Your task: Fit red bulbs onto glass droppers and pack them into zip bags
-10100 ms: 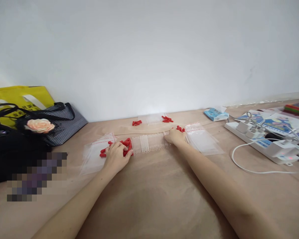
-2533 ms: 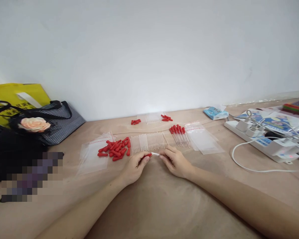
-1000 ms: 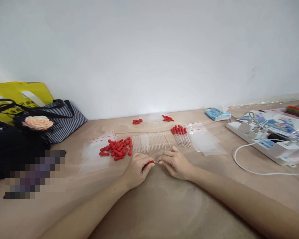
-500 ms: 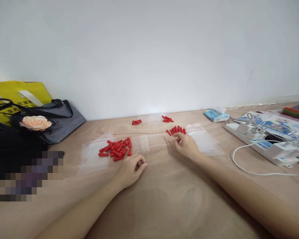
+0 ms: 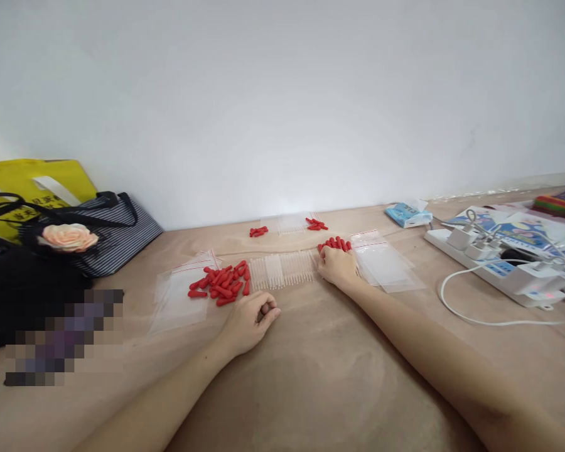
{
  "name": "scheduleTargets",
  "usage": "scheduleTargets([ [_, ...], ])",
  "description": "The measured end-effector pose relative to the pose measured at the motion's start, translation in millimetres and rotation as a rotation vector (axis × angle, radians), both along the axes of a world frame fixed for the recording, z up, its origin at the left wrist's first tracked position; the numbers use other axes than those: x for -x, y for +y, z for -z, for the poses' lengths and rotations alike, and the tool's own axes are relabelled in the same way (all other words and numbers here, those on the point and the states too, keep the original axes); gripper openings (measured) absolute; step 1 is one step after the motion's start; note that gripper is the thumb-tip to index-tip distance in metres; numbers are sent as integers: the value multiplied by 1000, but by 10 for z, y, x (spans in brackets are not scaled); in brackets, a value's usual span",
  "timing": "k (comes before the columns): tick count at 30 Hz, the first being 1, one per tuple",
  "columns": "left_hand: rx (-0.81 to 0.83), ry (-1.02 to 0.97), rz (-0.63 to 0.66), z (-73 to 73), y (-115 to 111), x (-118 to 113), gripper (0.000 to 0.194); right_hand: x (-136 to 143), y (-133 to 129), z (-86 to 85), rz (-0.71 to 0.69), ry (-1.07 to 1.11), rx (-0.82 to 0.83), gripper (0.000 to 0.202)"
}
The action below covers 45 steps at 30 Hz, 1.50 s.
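Note:
My left hand [image 5: 250,321] rests on the table with its fingers loosely curled and nothing visible in them. It lies just in front of a heap of red dropper bulbs [image 5: 223,284]. My right hand [image 5: 338,266] is closed, fingertips turned down, beside the right end of a row of thin clear tubes [image 5: 292,269]. Its fingers hide whatever they may hold. Directly behind that hand sits a lined-up group of red dropper bulbs [image 5: 343,243], partly covered by it. Clear zip bags [image 5: 388,267] lie to its right, and more clear bags [image 5: 176,307] lie under and left of the heap.
Farther back are two small groups of red bulbs [image 5: 258,231] around a clear bag [image 5: 289,223]. A tissue pack [image 5: 407,215], a power strip [image 5: 494,267] with chargers and a white cable [image 5: 480,322] are right. A striped bag [image 5: 117,242] and yellow bag [image 5: 75,176] stand left.
My right hand has moved slightly left and turned fingertips down, now covering more of the lined-up bulbs. The slanted tube beside it no longer shows. My left hand stays put.

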<state>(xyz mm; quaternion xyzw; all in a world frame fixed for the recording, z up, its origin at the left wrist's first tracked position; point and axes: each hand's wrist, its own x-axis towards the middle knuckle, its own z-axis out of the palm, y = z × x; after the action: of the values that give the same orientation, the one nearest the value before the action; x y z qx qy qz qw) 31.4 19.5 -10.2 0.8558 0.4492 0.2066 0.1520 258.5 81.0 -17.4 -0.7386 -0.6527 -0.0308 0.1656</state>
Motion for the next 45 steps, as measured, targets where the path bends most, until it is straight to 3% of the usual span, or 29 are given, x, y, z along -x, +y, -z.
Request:
scheduleTargets([
  [6,8,-7,-1,-4,-2,-5,11,85,-19,-69,11,-48,81,29],
  [13,-15,-45,-17,15,12,-2,11,171,-5,-34,26,-82,99,27],
  [16,-150,-21,-94,-47,58,72,14,176,-26,-66,26,-93,85,27],
  [19,-368,143,-256,-140,121,188,19,131,-123,-122,3,-108,20,28],
  [23,-489,363,-362,-180,190,302,27,34,-386,-110,-241,-87,-51,24],
  [27,-504,439,-337,-134,227,331,25,-43,-658,9,-547,-30,-122,17],
  [30,-531,424,-319,-154,227,326,21,-72,-757,72,-666,33,-146,12],
  [34,-607,341,-307,-271,135,247,17,-80,-784,90,-701,81,-126,9],
  [37,-560,201,-181,-295,6,120,14,-99,-783,94,-708,89,-108,9],
  [41,-375,45,2,-169,-120,-22,8,-153,-764,116,-737,148,-94,9],
  [45,-256,-26,31,-64,-137,-41,6,-187,-737,132,-762,245,-80,8],
])
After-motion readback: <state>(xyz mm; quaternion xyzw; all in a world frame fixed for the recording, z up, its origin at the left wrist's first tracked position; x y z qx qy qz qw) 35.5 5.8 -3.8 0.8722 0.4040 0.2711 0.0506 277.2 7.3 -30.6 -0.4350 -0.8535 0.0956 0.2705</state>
